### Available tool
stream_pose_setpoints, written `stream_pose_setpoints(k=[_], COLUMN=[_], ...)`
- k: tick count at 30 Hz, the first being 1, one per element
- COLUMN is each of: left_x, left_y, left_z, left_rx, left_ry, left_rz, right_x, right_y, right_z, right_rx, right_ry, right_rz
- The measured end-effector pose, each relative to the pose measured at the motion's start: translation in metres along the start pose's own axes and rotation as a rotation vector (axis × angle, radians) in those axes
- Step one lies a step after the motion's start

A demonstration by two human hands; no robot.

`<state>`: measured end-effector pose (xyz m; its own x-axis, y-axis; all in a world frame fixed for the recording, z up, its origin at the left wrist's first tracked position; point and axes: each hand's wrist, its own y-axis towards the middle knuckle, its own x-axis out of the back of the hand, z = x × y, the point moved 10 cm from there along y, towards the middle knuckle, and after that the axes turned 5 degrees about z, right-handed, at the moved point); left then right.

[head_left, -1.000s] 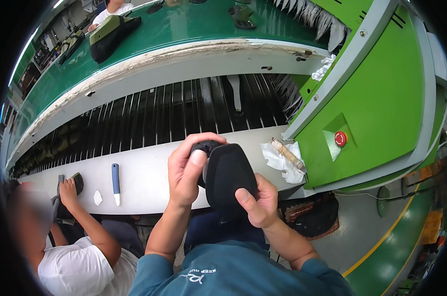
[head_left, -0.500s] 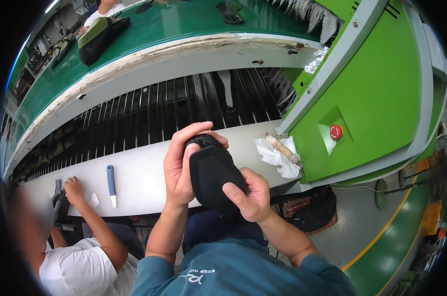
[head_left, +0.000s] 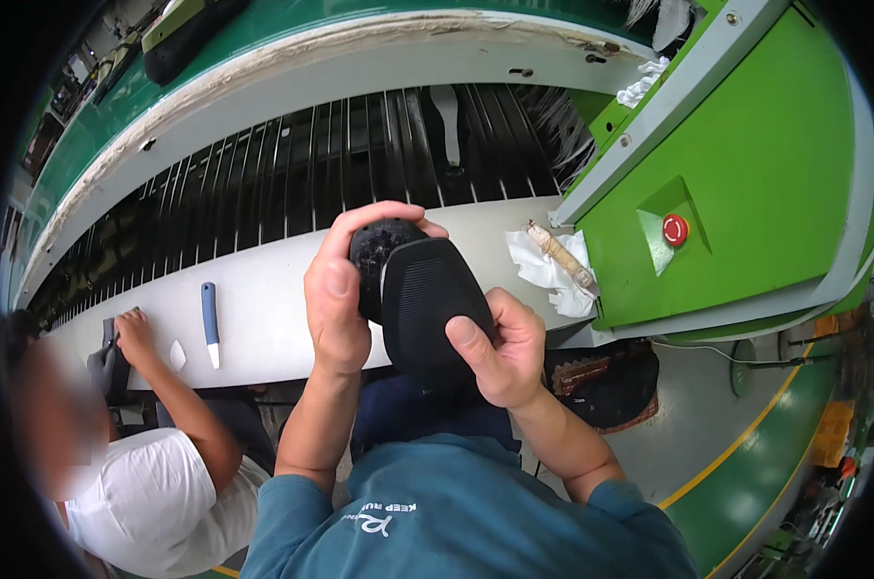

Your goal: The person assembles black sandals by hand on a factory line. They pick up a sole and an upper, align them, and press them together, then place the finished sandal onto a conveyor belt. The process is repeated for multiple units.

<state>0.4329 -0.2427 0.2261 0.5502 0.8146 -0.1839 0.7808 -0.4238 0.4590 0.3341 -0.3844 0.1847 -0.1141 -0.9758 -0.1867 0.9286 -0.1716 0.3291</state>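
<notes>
A black shoe sole with fine ribs across its far part is pinched in my right hand, thumb on its face and fingers behind. My left hand wraps round a dark, rounded shoe end with a patchy, speckled surface. Its fingers curl over the far side and the thumb lies along the near left. The sole covers part of this shoe, and a narrow pale gap shows between them at the upper left. Whether they touch farther down is hidden. Both are held above the near edge of a white ledge.
A blue-handled blade tool and a white scrap lie left. Right, a wrapped stick rests on white paper. Beyond run dark rollers; a green machine with red button stands right. A co-worker sits left.
The sole has shifted right against the shoe, baring more of its rounded end. My left thumb has come off the sole. The view has tipped toward me.
</notes>
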Motion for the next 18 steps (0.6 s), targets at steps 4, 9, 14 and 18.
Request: stream_pose_setpoints(k=[4, 9, 14, 18], left_x=[0.000, 0.001, -0.002, -0.003], left_y=[0.004, -0.004, -0.005, -0.005], left_z=[-0.007, -0.010, -0.015, -0.016], left_rx=[0.011, 0.022, 0.025, 0.016], left_ry=[0.025, -0.038, 0.021, 0.035], left_rz=[0.007, 0.007, -0.010, -0.024], right_x=[-0.002, -0.005, -0.010, -0.015], right_y=[0.000, 0.002, 0.003, 0.005], right_z=[0.000, 0.003, 0.005, 0.006], right_rx=[-0.017, -0.016, 0.001, 0.031], right_ry=[0.011, -0.077, -0.066, -0.100], right_rz=[0.010, 0.059, 0.103, 0.123])
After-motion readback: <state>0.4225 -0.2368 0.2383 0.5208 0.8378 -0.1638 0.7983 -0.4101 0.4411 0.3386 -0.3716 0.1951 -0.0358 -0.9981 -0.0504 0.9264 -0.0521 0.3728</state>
